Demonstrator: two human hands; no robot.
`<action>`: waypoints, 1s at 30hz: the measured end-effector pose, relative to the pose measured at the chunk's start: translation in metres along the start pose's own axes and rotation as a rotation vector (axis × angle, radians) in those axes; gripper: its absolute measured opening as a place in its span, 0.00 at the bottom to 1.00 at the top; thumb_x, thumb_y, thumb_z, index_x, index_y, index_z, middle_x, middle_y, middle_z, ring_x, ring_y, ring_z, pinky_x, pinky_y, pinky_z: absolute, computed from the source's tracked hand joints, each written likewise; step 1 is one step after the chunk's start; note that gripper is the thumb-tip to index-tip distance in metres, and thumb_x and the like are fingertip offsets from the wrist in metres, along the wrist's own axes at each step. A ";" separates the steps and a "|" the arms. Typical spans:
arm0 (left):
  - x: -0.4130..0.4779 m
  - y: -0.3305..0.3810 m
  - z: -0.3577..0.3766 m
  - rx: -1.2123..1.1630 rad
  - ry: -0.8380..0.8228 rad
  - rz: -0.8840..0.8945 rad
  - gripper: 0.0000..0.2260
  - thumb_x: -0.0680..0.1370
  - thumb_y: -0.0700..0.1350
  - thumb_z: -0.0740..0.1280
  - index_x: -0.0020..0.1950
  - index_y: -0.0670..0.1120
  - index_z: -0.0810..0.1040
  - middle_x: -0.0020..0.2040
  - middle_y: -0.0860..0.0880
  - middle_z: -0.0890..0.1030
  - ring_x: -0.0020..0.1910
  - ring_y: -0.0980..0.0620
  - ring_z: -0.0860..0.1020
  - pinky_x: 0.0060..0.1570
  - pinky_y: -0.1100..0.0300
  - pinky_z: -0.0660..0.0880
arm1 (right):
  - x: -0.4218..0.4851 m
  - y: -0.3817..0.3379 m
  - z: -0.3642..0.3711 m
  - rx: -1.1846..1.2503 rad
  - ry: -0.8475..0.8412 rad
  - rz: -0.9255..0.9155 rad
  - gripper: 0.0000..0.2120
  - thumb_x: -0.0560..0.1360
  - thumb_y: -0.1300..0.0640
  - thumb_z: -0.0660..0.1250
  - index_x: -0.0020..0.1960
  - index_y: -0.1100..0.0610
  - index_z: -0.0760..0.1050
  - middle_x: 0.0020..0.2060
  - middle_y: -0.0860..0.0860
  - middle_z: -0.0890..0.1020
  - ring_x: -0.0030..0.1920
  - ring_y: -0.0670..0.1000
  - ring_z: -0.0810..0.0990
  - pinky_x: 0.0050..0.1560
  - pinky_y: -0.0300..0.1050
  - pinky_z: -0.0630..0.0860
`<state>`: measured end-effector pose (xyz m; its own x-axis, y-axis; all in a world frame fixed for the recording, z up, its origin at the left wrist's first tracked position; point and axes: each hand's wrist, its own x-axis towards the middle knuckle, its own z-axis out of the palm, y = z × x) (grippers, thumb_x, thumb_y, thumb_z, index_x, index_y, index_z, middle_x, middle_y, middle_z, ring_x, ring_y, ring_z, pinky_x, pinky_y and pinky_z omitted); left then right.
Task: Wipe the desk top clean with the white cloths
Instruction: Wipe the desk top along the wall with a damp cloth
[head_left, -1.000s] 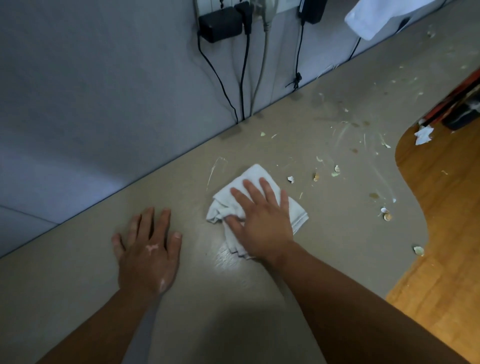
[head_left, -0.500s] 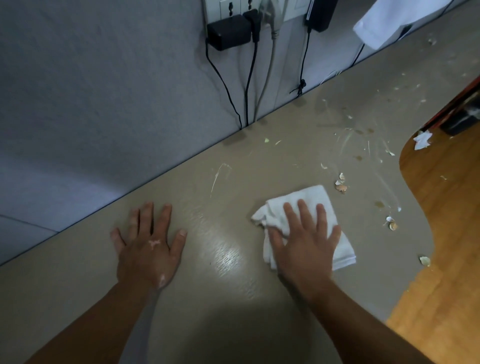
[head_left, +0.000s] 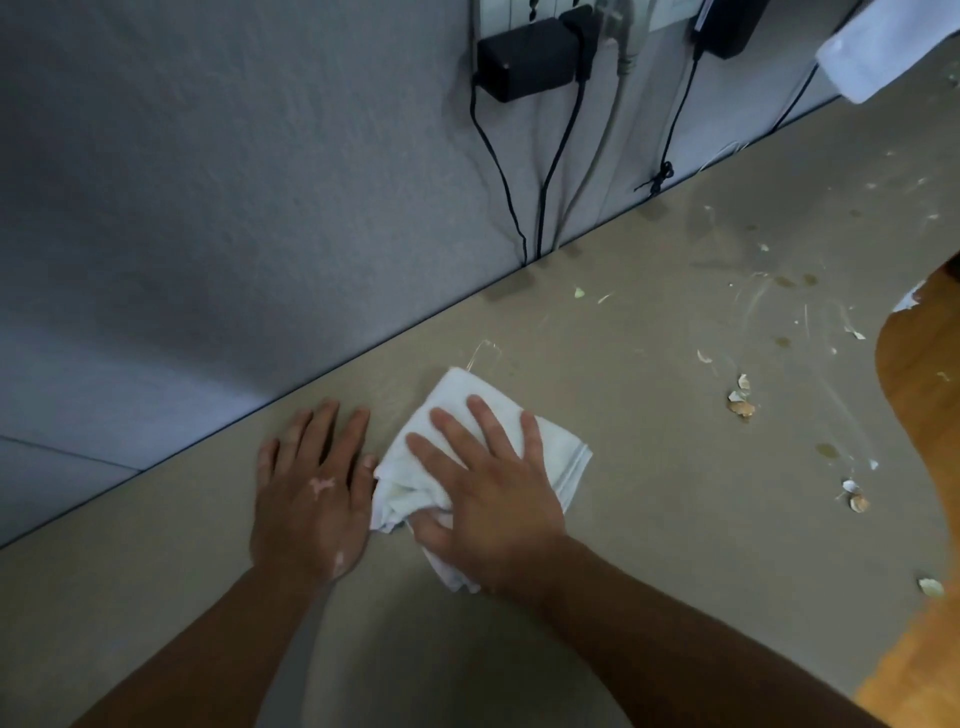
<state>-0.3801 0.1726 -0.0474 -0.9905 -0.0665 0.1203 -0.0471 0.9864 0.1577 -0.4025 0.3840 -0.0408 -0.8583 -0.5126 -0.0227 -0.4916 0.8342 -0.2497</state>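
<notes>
A crumpled white cloth (head_left: 558, 452) lies on the beige desk top (head_left: 649, 374), close to the grey partition wall. My right hand (head_left: 483, 483) presses flat on the cloth with its fingers spread and straight; the thumb lies along the cloth's bunched left edge. My left hand (head_left: 311, 493) rests flat on the bare desk just left of the cloth, its thumb side nearly touching it. Eggshell-like bits (head_left: 740, 400) and dried smears (head_left: 763, 296) are scattered over the desk to the right. A second white cloth (head_left: 878, 47) hangs at the top right corner.
Black power adapters (head_left: 524, 57) and several cables (head_left: 545, 182) hang down the partition wall (head_left: 208, 208) behind the desk. The desk's curved right edge gives onto a wooden floor (head_left: 924, 415). More shell bits (head_left: 854, 496) lie near that edge.
My right hand has slid the cloth back to the left, from the desk's middle to right beside my left hand. The left hand has stayed flat in place.
</notes>
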 end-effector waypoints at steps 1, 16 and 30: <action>0.001 0.000 0.000 -0.008 0.013 0.001 0.24 0.84 0.53 0.52 0.75 0.45 0.74 0.74 0.38 0.73 0.72 0.35 0.71 0.69 0.36 0.66 | 0.014 0.004 -0.002 0.000 -0.017 -0.001 0.34 0.77 0.31 0.56 0.80 0.39 0.60 0.83 0.44 0.58 0.83 0.55 0.50 0.78 0.72 0.46; 0.012 0.005 0.003 0.028 0.086 -0.010 0.23 0.83 0.53 0.57 0.72 0.44 0.77 0.72 0.39 0.75 0.70 0.36 0.73 0.68 0.39 0.67 | 0.107 0.115 -0.049 0.021 -0.001 0.349 0.34 0.79 0.31 0.52 0.82 0.40 0.53 0.84 0.44 0.53 0.83 0.54 0.45 0.79 0.69 0.46; 0.076 0.048 0.021 -0.032 -0.003 0.094 0.25 0.83 0.55 0.55 0.75 0.45 0.74 0.75 0.40 0.73 0.75 0.39 0.69 0.74 0.40 0.65 | 0.031 0.085 -0.031 -0.010 0.061 0.424 0.30 0.82 0.32 0.49 0.81 0.41 0.61 0.83 0.48 0.60 0.83 0.58 0.50 0.77 0.73 0.50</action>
<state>-0.4605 0.2184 -0.0513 -0.9907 0.0265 0.1335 0.0502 0.9829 0.1771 -0.4759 0.4453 -0.0324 -0.9917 -0.1116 -0.0639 -0.0950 0.9706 -0.2212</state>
